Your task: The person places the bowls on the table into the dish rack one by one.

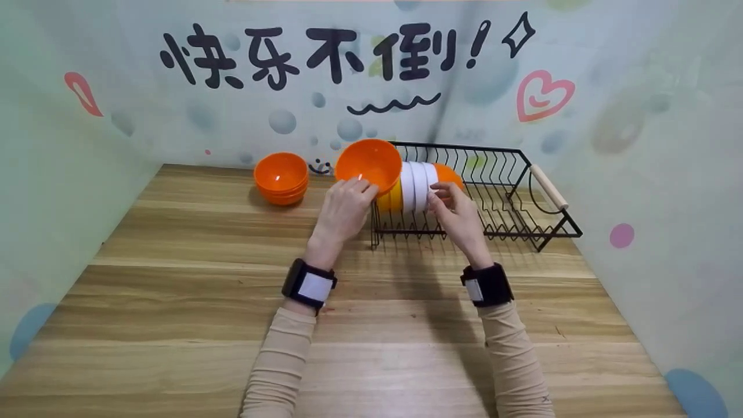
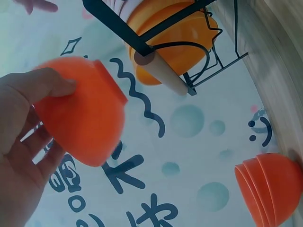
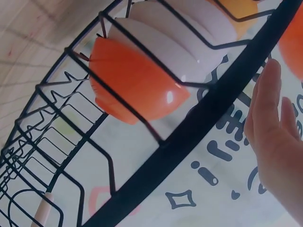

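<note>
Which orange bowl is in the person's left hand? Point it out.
The orange bowl tilted on edge at the rack's left end, gripped by the left hand. The other orange bowls sit stacked on the table, untouched.

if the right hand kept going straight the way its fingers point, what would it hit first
Most likely the white bowls standing on edge in the black dish rack; the right hand already seems at them, though contact is unclear.

Person's arms, two, clothed, with wrist-mounted units
Long ribbed beige sleeves [image 1: 278,366] to the wrists; a black strap-on wristband with a white rectangular panel [image 1: 310,285] on each; bare hands [image 1: 343,210], no rings.
</note>
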Tool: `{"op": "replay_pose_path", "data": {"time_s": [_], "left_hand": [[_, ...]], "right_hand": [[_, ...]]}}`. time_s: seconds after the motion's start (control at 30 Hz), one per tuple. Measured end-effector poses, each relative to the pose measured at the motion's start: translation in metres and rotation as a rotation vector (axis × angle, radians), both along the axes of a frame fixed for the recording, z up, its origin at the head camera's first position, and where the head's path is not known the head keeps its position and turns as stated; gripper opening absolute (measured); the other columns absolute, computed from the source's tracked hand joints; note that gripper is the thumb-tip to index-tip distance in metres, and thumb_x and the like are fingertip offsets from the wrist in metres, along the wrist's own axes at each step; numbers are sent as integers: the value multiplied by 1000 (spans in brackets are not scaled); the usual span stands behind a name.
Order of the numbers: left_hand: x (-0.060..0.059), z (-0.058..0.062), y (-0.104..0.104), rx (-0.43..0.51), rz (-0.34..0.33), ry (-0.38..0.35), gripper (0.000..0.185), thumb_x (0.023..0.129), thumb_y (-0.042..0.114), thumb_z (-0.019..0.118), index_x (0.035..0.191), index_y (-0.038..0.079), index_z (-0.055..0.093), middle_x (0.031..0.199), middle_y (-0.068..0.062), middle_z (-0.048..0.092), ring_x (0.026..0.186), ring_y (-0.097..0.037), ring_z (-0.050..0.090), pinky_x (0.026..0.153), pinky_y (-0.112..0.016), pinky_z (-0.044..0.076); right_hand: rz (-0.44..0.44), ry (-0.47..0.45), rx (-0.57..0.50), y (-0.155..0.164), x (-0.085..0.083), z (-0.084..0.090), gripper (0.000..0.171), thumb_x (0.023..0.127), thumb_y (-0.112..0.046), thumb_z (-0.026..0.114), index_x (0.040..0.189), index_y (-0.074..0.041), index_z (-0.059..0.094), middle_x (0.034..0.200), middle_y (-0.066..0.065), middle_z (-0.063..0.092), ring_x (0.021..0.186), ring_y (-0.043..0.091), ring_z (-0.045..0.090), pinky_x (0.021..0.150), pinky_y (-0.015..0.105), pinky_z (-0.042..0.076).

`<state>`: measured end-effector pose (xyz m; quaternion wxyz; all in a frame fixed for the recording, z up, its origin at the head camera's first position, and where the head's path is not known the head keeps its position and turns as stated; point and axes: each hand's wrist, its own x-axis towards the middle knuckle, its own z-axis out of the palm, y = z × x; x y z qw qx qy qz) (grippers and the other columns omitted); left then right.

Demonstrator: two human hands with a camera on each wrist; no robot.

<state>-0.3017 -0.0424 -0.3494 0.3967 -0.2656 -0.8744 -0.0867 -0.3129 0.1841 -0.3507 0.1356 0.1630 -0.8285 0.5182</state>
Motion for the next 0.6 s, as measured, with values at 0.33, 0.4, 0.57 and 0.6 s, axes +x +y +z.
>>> {"op": "replay_pose_path", "data": {"time_s": [0.33,0.4,0.57,0.6], "left_hand": [[2,-4,13,-83,-110,91,9,86,5,63,92,8,70,90,-8,72,84,-22,67,81,-33,53],[2,-4,16,-89,-126,107,9,87,5,63,91,8,71,89,-7,72,83,-21,67,81,-32,53],[2,-7,19,-93,-156,134,8,87,8,63,90,9,71,86,-6,72,79,-19,67,78,-30,54],[2,-7,20,-93,-161,139,8,87,8,64,90,9,71,86,-6,72,79,-19,67,78,-29,54]], "right_hand": [[82,-82,-87,-6,1,-2,47,100,-27,44,141,-5,38,118,24,60,97,31,64,78,23,55],[99,-103,-128,-7,1,-2,50,101,-30,43,144,-7,34,116,24,60,96,29,65,79,24,56],[149,-147,-247,-8,2,-1,52,101,-31,39,147,-9,29,119,22,57,90,17,66,80,25,55],[158,-149,-257,-8,3,-1,52,101,-31,39,147,-9,29,122,22,56,90,15,66,82,27,55]]}}
